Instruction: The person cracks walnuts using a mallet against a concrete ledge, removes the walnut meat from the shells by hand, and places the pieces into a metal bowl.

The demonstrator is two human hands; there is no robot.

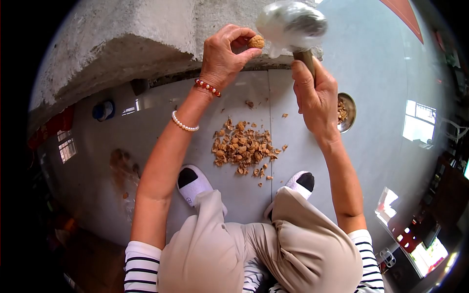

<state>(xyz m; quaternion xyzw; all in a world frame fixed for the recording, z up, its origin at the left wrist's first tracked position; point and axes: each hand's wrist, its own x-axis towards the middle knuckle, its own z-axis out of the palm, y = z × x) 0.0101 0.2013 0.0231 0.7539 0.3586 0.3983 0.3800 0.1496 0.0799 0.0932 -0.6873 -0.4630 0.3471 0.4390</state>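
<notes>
Between the thumb and fingers of my left hand [224, 56] is a whole walnut [256, 42], pinched at the front edge of a rough concrete block [161, 29]. My right hand [316, 95] grips the handle of a hammer [293, 25] whose head is wrapped in clear plastic. The hammer head is raised just to the right of the walnut and apart from it; it looks slightly blurred. Below, on the floor between my feet, lies a pile of cracked walnut shells [244, 149].
A metal bowl [352, 115] with walnut kernels sits on the grey tiled floor, partly behind my right wrist. Two slippers [198, 183] are on my feet. At the left stand a blue container [103, 111] and a clear plastic bag [128, 183] with brown pieces inside.
</notes>
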